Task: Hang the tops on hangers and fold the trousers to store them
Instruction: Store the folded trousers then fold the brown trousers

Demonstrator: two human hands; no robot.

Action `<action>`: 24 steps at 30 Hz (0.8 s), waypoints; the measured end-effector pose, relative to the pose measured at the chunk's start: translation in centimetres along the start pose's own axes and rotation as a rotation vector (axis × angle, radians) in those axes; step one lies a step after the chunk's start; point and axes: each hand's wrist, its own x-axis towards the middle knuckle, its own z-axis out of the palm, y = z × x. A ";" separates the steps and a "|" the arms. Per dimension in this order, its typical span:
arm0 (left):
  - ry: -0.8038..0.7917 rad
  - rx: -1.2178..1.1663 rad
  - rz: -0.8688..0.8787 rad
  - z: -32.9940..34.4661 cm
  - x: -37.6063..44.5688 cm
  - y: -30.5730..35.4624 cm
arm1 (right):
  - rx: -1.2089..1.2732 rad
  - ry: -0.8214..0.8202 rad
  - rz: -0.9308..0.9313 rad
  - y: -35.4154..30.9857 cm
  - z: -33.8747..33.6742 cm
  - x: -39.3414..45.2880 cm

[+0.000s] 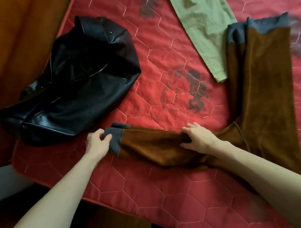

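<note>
Brown velvety trousers [260,84] with grey ribbed cuffs lie on the red quilted mattress [174,187]. One leg runs up to the right, the other is bent across toward the left. My left hand [98,142] pinches the grey cuff [114,139] of the bent leg. My right hand [198,138] grips a bunch of the brown fabric at the middle of that leg. A black leather jacket [77,89] lies crumpled at the mattress's left edge.
A pale green garment [200,21] stretches from the top edge down the middle right, its end beside the brown trousers. A brown wooden floor [3,47] lies beyond the mattress's left edge. Dark printed patterns mark the mattress.
</note>
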 end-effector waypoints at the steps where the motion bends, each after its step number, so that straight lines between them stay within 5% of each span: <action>1: 0.010 -0.007 0.016 0.4 0.1 0.1 | -0.005 0.034 0.000 0.2 0.3 -0.2; 7: 0.001 -0.123 0.089 1.9 -0.1 1.3 | -0.071 0.028 -0.030 2.1 -0.4 -1.0; 9: 0.108 -0.114 0.155 2.2 -0.7 2.0 | -0.067 0.035 -0.051 2.5 -1.1 -1.1; 14: 0.477 -0.062 0.232 1.3 -1.5 2.0 | 0.014 0.477 -0.002 2.1 -1.9 -0.8; 17: 0.453 0.044 0.151 1.6 -1.4 2.0 | -0.019 0.594 0.046 2.5 -1.2 -1.8; 20: 0.442 0.012 0.127 2.3 -1.6 2.6 | -0.123 0.669 -0.163 4.1 0.6 -3.7; 24: 0.317 -0.104 0.107 2.8 -2.0 3.4 | -0.375 0.480 -0.258 6.7 5.1 -6.3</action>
